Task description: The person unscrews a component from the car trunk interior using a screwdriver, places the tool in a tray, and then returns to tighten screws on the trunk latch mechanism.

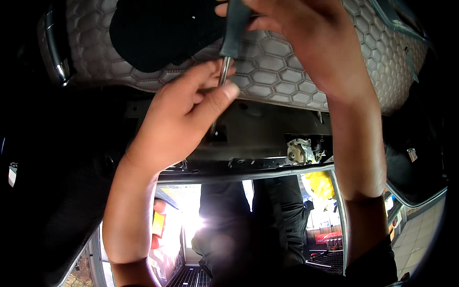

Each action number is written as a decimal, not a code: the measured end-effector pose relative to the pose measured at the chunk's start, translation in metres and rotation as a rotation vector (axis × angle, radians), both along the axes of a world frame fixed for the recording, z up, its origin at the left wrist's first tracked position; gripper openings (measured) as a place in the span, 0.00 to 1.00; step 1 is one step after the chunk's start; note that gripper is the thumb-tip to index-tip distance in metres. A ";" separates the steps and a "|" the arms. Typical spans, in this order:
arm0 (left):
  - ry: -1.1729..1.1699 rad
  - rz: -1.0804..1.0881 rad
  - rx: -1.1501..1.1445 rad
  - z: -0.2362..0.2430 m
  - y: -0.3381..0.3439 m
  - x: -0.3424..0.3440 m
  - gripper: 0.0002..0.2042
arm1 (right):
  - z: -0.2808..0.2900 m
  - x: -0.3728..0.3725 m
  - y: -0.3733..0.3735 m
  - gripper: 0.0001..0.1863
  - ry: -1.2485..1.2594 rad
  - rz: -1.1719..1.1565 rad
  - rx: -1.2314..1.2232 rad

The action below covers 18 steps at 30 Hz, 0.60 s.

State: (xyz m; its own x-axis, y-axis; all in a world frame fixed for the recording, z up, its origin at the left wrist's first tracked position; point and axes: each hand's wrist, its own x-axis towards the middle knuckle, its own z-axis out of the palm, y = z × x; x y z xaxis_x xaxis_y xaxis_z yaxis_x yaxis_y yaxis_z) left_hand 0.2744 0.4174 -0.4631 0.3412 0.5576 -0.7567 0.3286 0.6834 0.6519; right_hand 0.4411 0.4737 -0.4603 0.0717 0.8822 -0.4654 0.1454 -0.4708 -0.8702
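Observation:
A screwdriver with a dark handle point(234, 33) and a metal shaft point(224, 68) stands upright in the picture over a black trim panel point(253, 126). My right hand point(306, 43) is closed on the handle at the top. Lower down, my left hand point(189, 112) has its fingers around the shaft, thumb against it. The tip is near a dark opening in the panel, and whether it touches is unclear. A metal latch mechanism point(299, 150) sits in the panel to the right of my left hand.
Grey quilted mat point(282, 67) with a black patch point(153, 28) lies beyond the panel. Black side linings point(413, 148) flank it. Below, past a rubber seal point(239, 175), show my dark-clad legs point(277, 220), a yellow object point(319, 184) and black grids point(186, 277).

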 end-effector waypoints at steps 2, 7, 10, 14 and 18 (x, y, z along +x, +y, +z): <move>-0.098 0.128 -0.200 0.002 0.002 0.001 0.21 | 0.000 -0.010 -0.004 0.23 -0.127 -0.090 0.028; 0.172 -0.180 0.075 0.000 0.009 0.004 0.16 | -0.012 0.048 0.010 0.21 0.568 0.217 -0.063; 0.187 -0.270 0.119 0.000 0.009 0.002 0.13 | -0.008 0.054 0.015 0.21 0.597 0.274 -0.106; -0.115 0.119 -0.108 0.003 0.002 0.000 0.08 | -0.006 0.022 0.004 0.19 0.182 0.111 0.008; -0.023 -0.134 0.016 -0.003 0.011 -0.012 0.07 | -0.009 0.015 0.003 0.14 0.243 0.076 0.047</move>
State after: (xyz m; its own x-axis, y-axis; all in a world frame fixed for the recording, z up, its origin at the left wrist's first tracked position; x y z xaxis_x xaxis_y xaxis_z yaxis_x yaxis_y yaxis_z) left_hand 0.2624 0.4287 -0.4657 0.4309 0.5180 -0.7389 0.4013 0.6234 0.6711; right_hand 0.4558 0.4765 -0.4695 -0.1049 0.9020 -0.4189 -0.0376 -0.4245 -0.9046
